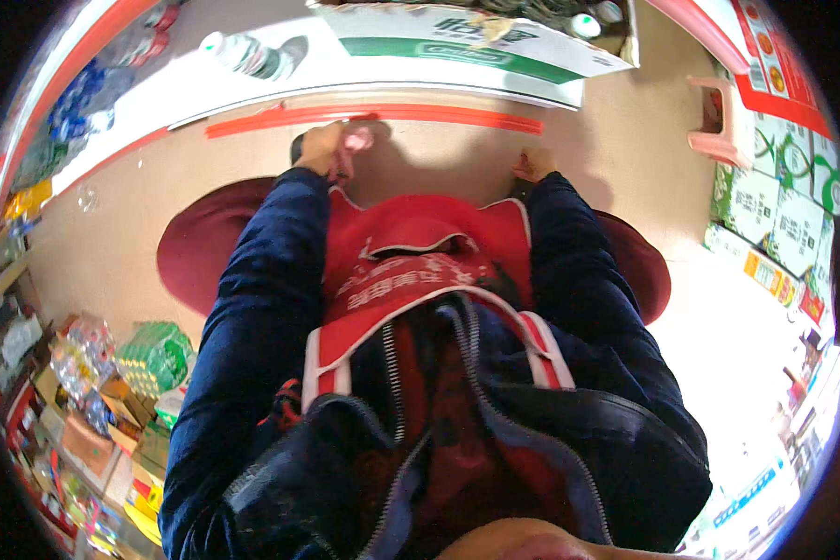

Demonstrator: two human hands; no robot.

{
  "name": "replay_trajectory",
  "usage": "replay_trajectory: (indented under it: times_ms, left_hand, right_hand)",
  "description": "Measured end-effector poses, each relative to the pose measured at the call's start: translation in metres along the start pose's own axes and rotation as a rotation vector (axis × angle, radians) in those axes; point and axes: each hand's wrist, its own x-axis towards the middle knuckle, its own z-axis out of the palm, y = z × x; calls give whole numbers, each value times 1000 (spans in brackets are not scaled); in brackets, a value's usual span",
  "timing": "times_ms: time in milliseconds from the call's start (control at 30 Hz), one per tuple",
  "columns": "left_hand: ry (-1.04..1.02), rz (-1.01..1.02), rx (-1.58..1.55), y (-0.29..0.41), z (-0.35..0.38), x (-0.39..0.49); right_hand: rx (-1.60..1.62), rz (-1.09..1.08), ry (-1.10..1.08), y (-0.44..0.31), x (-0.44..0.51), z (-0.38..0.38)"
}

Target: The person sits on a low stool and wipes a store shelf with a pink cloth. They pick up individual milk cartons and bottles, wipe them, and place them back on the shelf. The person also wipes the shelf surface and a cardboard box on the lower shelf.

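My left hand (320,148) is around a crumpled pink cloth (353,143), part of which hangs down beside the wrist. It is just below a long red strip (392,112) that runs along the foot of a white shelf (406,75). Farther right, my right hand (532,165) hangs low over the floor near my knee, its fingers curled; whether it holds anything cannot be told. A red apron (420,224) with pale writing covers my lap between the two arms.
On the shelf are a clear plastic bottle (245,56) and an open carton (462,49) with bottles. A pink plastic stool (724,126) stands at the right by stacked cartons (756,203). Packaged goods (157,357) and boxes lie at lower left. The floor is tan.
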Motion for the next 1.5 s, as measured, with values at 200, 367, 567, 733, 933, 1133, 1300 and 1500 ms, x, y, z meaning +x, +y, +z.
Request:
replay_trajectory:
  times_ms: [200,367,567,733,933,1133,1300,1500]
  left_hand:
    - [39,-31,-275,-4,15,3]
    - [-122,-111,-197,0,17,-4]
    - [-123,-180,64,0,18,-10]
    - [-69,-103,286,-4,7,-12]
    - [79,-181,110,-32,3,-6]
    - [111,-205,66,-72,3,26]
    - [161,-123,153,-79,1,25]
    - [503,-273,-685,-85,-3,18]
  right_hand:
    - [329,-15,0,24,56,22]
    - [300,43,60,6,61,49]
    - [273,81,223,-9,74,79]
    - [347,53,169,-7,87,88]
    - [359,174,263,-13,87,90]
    - [569,-31,117,-9,74,68]
    - [481,9,-2,3,91,27]
    - [525,-163,58,-11,57,-4]
